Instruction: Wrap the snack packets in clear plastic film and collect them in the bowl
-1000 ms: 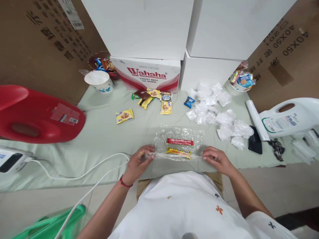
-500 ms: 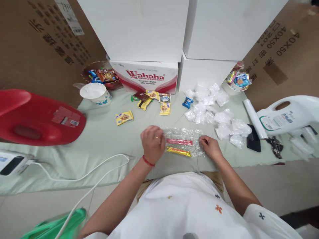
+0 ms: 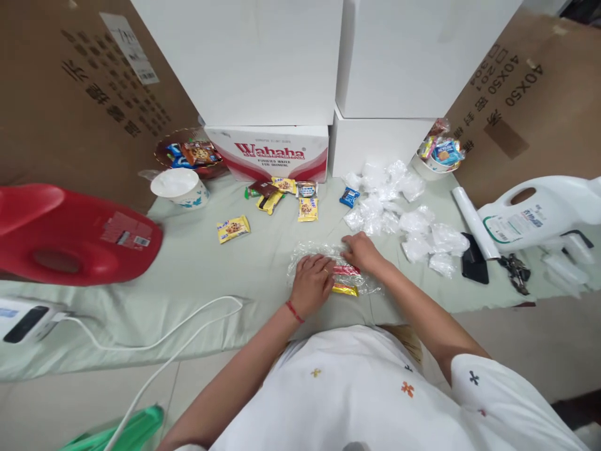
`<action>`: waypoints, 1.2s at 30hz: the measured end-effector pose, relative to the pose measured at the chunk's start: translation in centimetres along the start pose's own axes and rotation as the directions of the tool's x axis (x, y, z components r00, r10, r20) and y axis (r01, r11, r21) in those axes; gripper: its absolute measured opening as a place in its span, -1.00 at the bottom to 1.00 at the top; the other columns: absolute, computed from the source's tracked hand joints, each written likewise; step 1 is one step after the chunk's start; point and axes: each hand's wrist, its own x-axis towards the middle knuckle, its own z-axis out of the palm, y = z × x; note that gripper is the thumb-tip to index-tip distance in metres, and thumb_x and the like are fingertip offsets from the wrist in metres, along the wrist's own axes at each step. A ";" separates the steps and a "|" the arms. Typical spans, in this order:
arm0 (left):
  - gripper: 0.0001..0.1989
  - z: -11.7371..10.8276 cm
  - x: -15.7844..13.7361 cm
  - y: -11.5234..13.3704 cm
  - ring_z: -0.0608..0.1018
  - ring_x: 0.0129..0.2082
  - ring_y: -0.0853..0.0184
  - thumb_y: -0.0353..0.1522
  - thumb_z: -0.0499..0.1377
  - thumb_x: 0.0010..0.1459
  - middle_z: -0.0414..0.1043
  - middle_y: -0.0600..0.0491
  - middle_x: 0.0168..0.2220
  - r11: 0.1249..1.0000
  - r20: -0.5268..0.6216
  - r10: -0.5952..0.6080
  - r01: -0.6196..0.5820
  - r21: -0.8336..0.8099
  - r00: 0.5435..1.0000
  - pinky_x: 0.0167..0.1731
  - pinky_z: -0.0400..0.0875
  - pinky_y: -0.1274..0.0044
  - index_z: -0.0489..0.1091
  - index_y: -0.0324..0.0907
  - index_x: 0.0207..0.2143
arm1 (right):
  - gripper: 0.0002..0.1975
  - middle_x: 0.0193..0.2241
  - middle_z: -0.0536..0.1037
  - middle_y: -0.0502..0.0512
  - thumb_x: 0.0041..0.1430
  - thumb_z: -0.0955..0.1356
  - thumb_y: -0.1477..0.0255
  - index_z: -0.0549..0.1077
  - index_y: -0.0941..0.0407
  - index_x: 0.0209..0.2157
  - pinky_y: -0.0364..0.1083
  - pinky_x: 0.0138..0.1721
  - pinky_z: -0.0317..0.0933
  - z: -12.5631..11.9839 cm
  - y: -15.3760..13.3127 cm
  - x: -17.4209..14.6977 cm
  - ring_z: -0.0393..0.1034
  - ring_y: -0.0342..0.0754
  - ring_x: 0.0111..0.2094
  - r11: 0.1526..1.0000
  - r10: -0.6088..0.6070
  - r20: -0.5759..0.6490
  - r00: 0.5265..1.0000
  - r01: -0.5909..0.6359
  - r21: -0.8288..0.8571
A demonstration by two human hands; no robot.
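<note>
Right hand shifts to far side of clear wrap, left hand over it; cannot tell either grip. Right-side bowl holds snack packets.

Pale grey floor tiles are spreading beneath the long table draped in light green cloth. Large brown cardboard panels printed with dark lettering are flanking the table, and plain white rectangular boxes are standing stacked along its far side.
</note>
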 end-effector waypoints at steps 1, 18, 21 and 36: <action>-0.68 -0.1 -0.1 -0.2 0.42 0.20 0.09 -0.35 0.09 0.34 0.57 -0.02 0.06 1.000 0.010 0.011 -0.011 -0.006 1.000 0.29 0.10 0.10 0.51 -0.04 0.08 | -0.85 -0.32 0.59 0.16 0.23 0.40 0.50 0.59 0.17 -0.16 0.00 -0.03 0.25 -0.1 0.0 0.5 0.40 0.09 -0.15 0.998 -0.009 0.044 0.999 0.006 0.064; -0.83 -0.1 -2.0 -4.5 0.44 0.01 0.19 -0.30 0.06 0.22 0.39 -0.05 -0.07 0.733 -0.385 -0.659 0.439 -0.519 0.646 0.12 0.33 0.29 0.31 -0.11 -0.14 | -0.51 -0.14 0.50 0.14 0.47 0.21 0.46 0.31 -0.10 0.35 -0.13 -0.38 -0.02 3.6 -3.8 -9.8 0.33 -0.04 -0.28 0.922 -0.358 0.266 0.895 0.384 -0.050; -0.65 -1.6 -1.5 -5.3 0.44 0.12 0.16 -0.17 -0.08 0.36 0.42 -0.13 0.03 0.630 -0.298 -0.769 0.590 -0.505 0.565 0.18 0.28 0.27 0.32 -0.14 0.01 | -0.49 -0.14 0.50 0.14 0.43 0.25 0.48 0.35 -0.14 0.33 -0.12 -0.39 -0.06 3.3 -4.1 -9.6 0.32 -0.04 -0.28 0.939 -0.311 0.297 0.903 0.339 -0.049; -0.69 1.0 -1.2 2.9 0.48 -0.05 0.11 -0.38 0.07 0.32 0.50 -0.12 -0.09 0.972 -0.089 -0.216 0.223 0.068 0.972 -0.03 0.41 0.32 0.48 -0.19 0.04 | -0.72 -0.16 0.47 0.19 0.28 0.28 0.59 0.60 0.12 -0.12 -0.07 -0.14 0.33 3.1 -3.8 -8.4 0.38 -0.01 -0.18 0.877 -0.299 -0.002 0.954 0.275 0.393</action>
